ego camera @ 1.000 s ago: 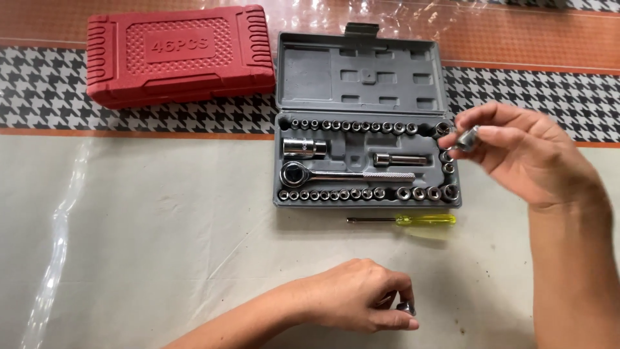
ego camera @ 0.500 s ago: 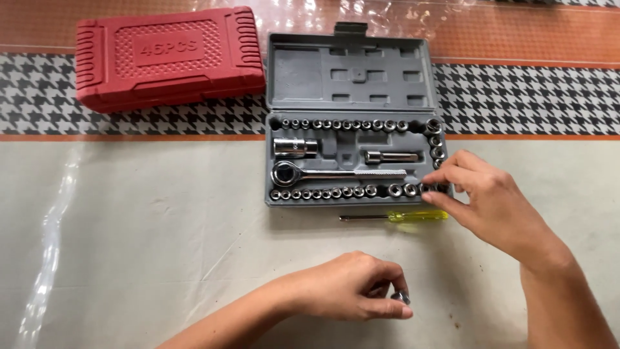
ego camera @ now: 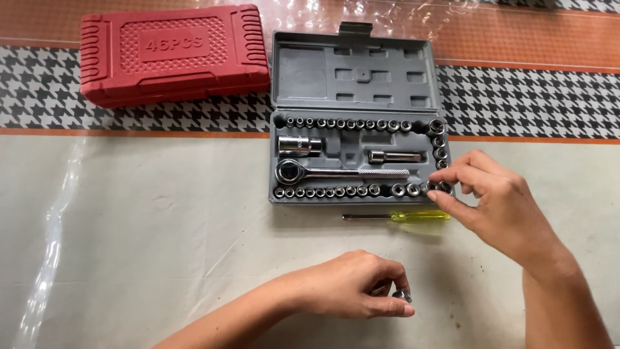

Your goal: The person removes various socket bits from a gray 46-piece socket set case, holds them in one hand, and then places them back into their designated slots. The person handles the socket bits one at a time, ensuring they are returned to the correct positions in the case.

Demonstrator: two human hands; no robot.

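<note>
An open grey socket-set case (ego camera: pixel 352 77) lies on the covered table, its tray holding rows of several chrome sockets (ego camera: pixel 336 192), a ratchet handle (ego camera: pixel 342 172), an extension bar (ego camera: pixel 394 156) and a large socket (ego camera: pixel 299 145). My right hand (ego camera: pixel 497 203) is at the tray's lower right corner, its thumb and fingers pinched on a socket (ego camera: pixel 440 187) there. My left hand (ego camera: pixel 352 287) rests on the table near me, its fingers curled on a small chrome socket (ego camera: pixel 403 296).
A shut red plastic tool case (ego camera: pixel 171 52) lies at the back left. A screwdriver with a yellow handle (ego camera: pixel 403 216) lies just in front of the grey case. The table has a clear plastic sheet over beige, houndstooth and orange cloth.
My right hand came down from the tray's upper right, where it held a socket up, to the lower right corner. My left hand stayed in place.
</note>
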